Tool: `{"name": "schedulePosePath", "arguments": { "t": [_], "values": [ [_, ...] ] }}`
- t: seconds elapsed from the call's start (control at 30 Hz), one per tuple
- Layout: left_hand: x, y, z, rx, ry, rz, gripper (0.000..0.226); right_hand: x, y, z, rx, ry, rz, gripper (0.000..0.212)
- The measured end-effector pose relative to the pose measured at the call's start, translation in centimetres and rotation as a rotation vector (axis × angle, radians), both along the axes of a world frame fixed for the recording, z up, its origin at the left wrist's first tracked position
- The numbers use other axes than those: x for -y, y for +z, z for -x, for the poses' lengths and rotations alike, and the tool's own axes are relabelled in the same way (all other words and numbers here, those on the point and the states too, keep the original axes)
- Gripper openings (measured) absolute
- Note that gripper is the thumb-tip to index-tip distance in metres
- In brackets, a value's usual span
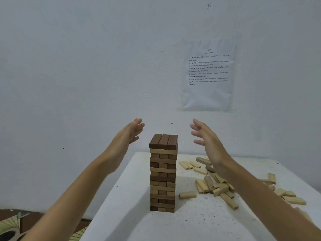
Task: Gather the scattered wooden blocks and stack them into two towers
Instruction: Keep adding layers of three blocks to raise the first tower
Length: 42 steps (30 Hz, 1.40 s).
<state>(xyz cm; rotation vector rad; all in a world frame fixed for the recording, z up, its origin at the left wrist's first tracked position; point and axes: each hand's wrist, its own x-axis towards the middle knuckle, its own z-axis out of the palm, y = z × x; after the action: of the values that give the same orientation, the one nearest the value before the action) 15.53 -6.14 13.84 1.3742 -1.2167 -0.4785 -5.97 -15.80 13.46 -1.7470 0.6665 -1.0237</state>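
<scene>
Observed left hand (pixel 132 132) raised, spread wide, empty, just left of the tower (pixel 163 173) top. Found tower standing at tabletop (pixel 199 223) left edge. Observed right hand (pixel 206 138) likewise spread and empty, just right. Logged loose blocks (pixel 217 186) scattered further right. Judged light, rigid, smooth; advise pinching across long sides. Judged tower easily toppled.

Printed sheet (pixel 208 75) on wall (pixel 86 66)

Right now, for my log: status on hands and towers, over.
Left hand open, right hand open, flanking tower, no contact. Loose blocks scattered right; second tower unstarted.
</scene>
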Motion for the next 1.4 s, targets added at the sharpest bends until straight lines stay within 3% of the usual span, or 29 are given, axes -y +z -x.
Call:
{"name": "schedulePosePath", "arguments": {
  "t": [0.13,0.37,0.47,0.77,0.83,0.93,0.97,1.2,1.3,1.4],
  "values": [
    [-0.9,-2.1,3.2,-0.181,0.092,0.059,0.043,-2.2,-2.2,-0.7,0.039,0.011,-0.115,0.047],
    [-0.1,-2.4,7.0,-0.365,0.177,0.077,0.055,-4.3,-2.7,-2.6,0.116,0.075,-0.283,0.056],
    [0.1,-1.9,7.6,-0.449,0.162,0.055,0.059,-5.3,-1.7,-2.8,0.096,0.078,-0.289,0.054],
    [0.6,-2.0,7.8,-0.619,0.122,-0.002,0.066,-4.7,-2.5,-5.4,0.271,0.048,-0.406,0.067],
    [0.6,-2.0,7.8,-0.622,0.116,-0.004,0.066,-4.0,-3.2,-6.3,0.308,0.056,-0.403,0.077],
    [0.6,-2.0,7.8,-0.635,0.103,0.001,0.067,-3.2,-3.9,-7.4,0.283,0.078,-0.42,0.117],
    [0.6,-1.9,7.9,-0.637,0.097,-0.006,0.067,-2.8,-4.3,-7.7,0.286,0.082,-0.416,0.121],
    [0.6,-1.7,8.1,-0.64,0.095,-0.017,0.064,-3.2,-4.5,-8.0,0.317,0.07,-0.334,0.112],
    [0.9,-2.1,8.1,-0.63,0.101,-0.031,0.063,-3.9,-3.6,-7.0,0.29,0.052,-0.308,0.099],
    [0.0,-1.2,8.9,-0.617,0.141,-0.048,0.062,-4.3,-3.1,-7.0,0.342,0.083,-0.367,0.103]
  ]
}}
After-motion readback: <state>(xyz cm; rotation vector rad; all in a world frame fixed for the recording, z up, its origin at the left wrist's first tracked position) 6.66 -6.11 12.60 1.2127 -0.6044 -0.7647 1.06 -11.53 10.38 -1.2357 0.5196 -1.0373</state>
